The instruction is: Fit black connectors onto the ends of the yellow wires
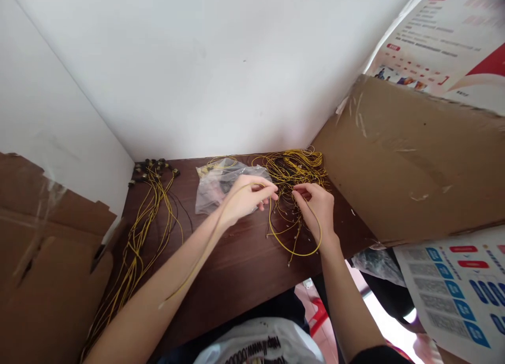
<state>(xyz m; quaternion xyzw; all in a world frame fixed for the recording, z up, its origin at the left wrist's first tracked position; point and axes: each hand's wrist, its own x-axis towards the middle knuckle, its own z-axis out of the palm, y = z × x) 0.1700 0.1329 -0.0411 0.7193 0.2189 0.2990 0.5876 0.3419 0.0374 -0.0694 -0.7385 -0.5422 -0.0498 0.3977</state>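
Observation:
A thin yellow wire (296, 254) runs between my two hands and hangs in a loop below them. My left hand (248, 196) pinches it, and a loose length trails back over my left forearm. My right hand (314, 202) is closed with thumb and fingertips together at the other side of the loop; the tip there is too small to make out. Just behind the hands lies a tangled heap of yellow and black wires (300, 167), with small ends spread toward me. A clear plastic bag (213, 188) lies beside my left hand, partly covered by it.
A bundle of yellow wires with black connectors (152, 169) stretches along the left of the brown table (236, 269). Cardboard panels (414, 159) stand at the right and left, and a white wall (221, 69) closes off the back. Printed sheets (453, 290) hang at the right.

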